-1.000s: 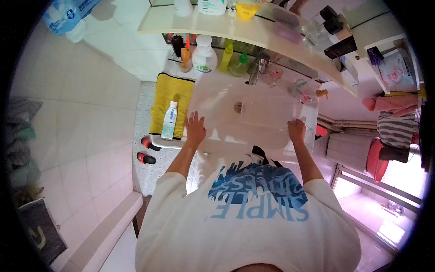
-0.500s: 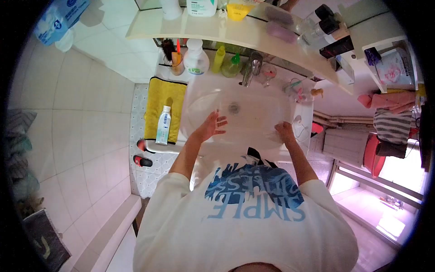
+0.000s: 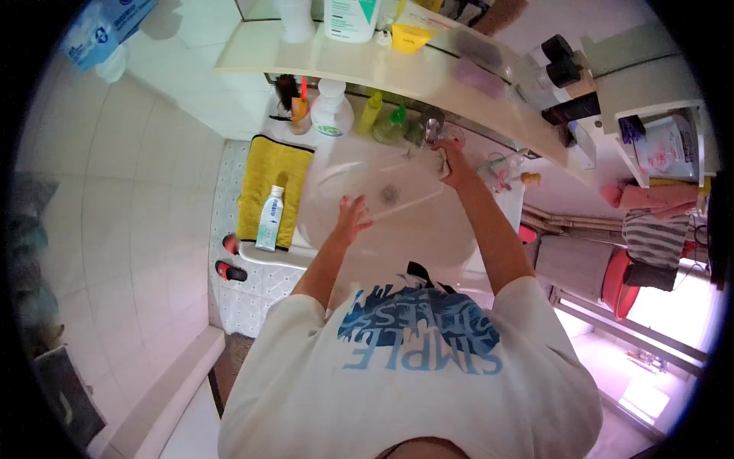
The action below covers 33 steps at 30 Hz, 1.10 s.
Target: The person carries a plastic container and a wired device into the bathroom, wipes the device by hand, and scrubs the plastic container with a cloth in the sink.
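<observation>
Two hands at a clear tray (image 3: 394, 172) over a white sink (image 3: 417, 249).
On the near side, the left hand (image 3: 352, 220) has its fingers spread by the tray's left part, perhaps to steady it; contact is unclear. To the left, a white tube (image 3: 270, 218) lies on a yellow towel (image 3: 256, 164) over the sink's edge, probably kept within reach on a soft, dry spot. Farther in, the right hand (image 3: 454, 168) curls at the tray's right end, just beside the tap (image 3: 433, 128); whether it pinches the rim, I cannot tell. Behind stand a white bottle (image 3: 332, 113), a yellow bottle (image 3: 370, 113) and a green bottle (image 3: 390, 126), lined up below the shelf (image 3: 321, 60), likely to leave the basin free.
</observation>
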Each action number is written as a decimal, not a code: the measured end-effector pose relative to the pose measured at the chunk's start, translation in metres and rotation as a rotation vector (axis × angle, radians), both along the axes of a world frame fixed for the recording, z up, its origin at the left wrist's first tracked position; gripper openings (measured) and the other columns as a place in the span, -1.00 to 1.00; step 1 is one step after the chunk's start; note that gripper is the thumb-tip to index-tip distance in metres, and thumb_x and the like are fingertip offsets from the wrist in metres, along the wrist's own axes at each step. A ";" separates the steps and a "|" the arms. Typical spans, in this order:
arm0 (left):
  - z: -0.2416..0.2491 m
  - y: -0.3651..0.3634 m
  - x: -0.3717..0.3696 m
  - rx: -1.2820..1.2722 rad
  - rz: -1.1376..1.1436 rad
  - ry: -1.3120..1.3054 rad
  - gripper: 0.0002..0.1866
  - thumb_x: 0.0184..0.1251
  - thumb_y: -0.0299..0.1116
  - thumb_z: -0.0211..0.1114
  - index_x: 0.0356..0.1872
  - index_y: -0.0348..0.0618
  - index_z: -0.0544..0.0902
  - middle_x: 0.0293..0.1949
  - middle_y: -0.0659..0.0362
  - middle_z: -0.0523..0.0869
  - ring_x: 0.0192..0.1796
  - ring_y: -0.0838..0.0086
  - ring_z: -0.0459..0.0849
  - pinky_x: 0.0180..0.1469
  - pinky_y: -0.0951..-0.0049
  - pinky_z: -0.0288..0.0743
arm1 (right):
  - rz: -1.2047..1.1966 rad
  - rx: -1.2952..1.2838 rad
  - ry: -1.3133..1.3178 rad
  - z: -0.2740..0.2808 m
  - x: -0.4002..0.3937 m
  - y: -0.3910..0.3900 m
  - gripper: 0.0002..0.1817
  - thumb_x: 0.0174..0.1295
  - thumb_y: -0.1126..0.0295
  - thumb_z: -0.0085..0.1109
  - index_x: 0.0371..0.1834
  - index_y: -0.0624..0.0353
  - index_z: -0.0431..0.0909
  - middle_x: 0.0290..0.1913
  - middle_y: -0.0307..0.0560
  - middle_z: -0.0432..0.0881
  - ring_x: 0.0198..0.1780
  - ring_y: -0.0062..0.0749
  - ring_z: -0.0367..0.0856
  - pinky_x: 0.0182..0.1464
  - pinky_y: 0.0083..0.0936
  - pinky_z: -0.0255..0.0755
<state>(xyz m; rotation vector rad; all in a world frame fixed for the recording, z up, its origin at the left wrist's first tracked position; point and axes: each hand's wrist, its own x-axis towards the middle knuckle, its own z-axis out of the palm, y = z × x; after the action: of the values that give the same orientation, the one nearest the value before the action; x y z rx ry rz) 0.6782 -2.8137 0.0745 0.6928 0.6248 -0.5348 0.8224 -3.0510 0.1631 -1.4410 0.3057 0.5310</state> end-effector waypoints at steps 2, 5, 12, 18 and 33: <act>0.000 -0.005 -0.001 0.154 0.058 -0.151 -0.27 -0.03 -0.03 0.12 0.09 0.16 -0.13 -0.11 0.22 0.27 -0.05 0.33 0.31 -0.17 0.11 0.35 | -0.141 0.301 0.426 -0.006 0.023 -0.004 -0.79 -0.22 0.41 0.10 -0.43 0.05 0.39 -0.43 -0.16 0.45 -0.38 -0.39 0.43 -0.30 -0.49 0.33; 0.001 0.002 -0.004 0.183 -0.028 -0.156 -0.05 -0.13 -0.08 0.23 0.12 0.10 -0.33 0.07 0.08 0.14 0.12 0.27 0.13 -0.06 0.03 0.20 | 0.052 0.010 -0.010 0.014 0.023 -0.001 -0.82 -0.22 0.40 0.10 -0.46 0.03 0.39 -0.47 -0.17 0.46 -0.45 -0.37 0.44 -0.36 -0.54 0.33; 0.013 0.003 -0.004 0.247 -0.053 -0.185 -0.02 -0.17 -0.10 0.28 0.13 0.00 -0.29 0.06 0.07 0.14 0.13 0.31 0.09 0.04 0.13 0.08 | 0.352 -1.017 -1.019 0.046 0.014 -0.008 -0.70 -0.05 0.32 -0.05 -0.19 0.09 0.38 -0.42 -0.03 0.49 -0.43 -0.28 0.48 -0.34 -0.47 0.36; -0.001 0.006 0.000 0.704 0.086 -0.591 0.00 -0.35 -0.30 0.41 0.11 -0.22 -0.11 0.02 -0.04 0.15 0.10 0.23 0.15 0.09 0.33 0.10 | 0.615 -1.161 -0.521 0.095 -0.014 0.034 -0.55 -0.11 0.41 -0.12 -0.04 -0.06 0.33 -0.27 0.16 0.44 -0.14 -0.13 0.41 -0.04 -0.33 0.27; 0.064 0.035 -0.030 1.135 0.129 -0.437 0.01 -0.44 -0.42 0.42 0.12 -0.19 -0.08 -0.02 -0.05 0.19 0.00 0.26 0.26 -0.04 0.35 0.26 | 0.222 -0.948 -0.422 0.041 -0.027 0.034 -0.45 -0.17 0.39 -0.09 0.03 -0.28 0.27 -0.48 0.04 0.43 -0.38 -0.16 0.44 -0.33 -0.33 0.31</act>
<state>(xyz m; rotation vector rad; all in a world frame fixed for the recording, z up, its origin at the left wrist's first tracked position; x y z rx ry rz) 0.6481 -2.7783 0.1387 1.7633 0.5166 0.1615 0.7954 -3.0174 0.2037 -2.4777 0.0409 0.2321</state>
